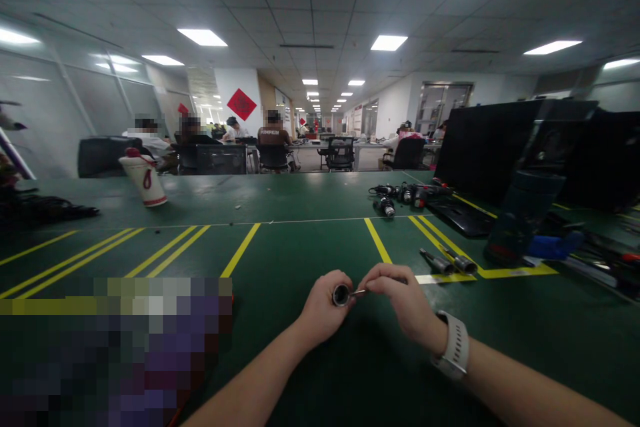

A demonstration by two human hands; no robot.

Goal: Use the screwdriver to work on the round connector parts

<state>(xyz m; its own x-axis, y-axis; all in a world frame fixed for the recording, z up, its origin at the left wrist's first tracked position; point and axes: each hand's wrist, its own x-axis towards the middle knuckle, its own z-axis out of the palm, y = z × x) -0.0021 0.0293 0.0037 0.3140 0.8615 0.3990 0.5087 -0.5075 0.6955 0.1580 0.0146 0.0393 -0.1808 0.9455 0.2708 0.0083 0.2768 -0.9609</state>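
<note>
Metal socket, short and round, sits in the left hand just above the green table, near the worker's side, its dark hollow end turned back toward the person at work. From where I stand, the left fingers are curled closely around it, with little gap left between them and the metal. The right hand comes in from the other side, thumb and fingertips pinched together on a slim metal tool, whose end reaches the socket's side near its rim; whether it touches the metal or a finger, I can't make out. A pale watch circles the right wrist. Beyond that hand, two metal nut drivers lie side by side by the yellow tape, close to a tall dark bottle. Farther back rest a cluster of dark tools and a black monitor. Off to the left stands a white paper cup, leaning in my view, and people sit at desks past the table's far edge.
</note>
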